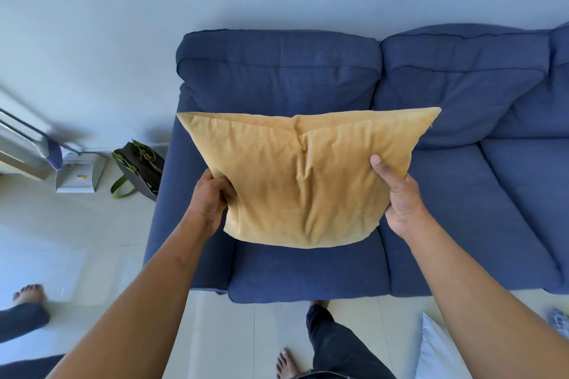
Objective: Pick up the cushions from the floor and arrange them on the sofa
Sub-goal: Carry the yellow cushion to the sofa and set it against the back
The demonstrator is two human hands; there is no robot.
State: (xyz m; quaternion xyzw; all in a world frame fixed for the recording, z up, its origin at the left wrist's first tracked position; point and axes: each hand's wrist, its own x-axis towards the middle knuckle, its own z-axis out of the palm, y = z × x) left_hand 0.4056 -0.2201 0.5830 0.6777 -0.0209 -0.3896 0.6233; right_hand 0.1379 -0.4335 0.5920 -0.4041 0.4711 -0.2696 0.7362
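A mustard-yellow cushion (303, 177) hangs in the air over the left seat of the blue sofa (308, 271). My left hand (211, 197) grips its left edge and my right hand (398, 194) grips its right edge. The cushion's top corners spread wide in front of the sofa's back pillows. A white cushion (437, 351) lies on the floor at the lower right, partly hidden behind my right forearm.
A dark bag with green straps (138, 168) and a grey dustpan (78, 175) stand on the pale tile floor left of the sofa. Another person's foot (29, 294) shows at the far left. My own legs and feet (288, 363) are near the sofa's front.
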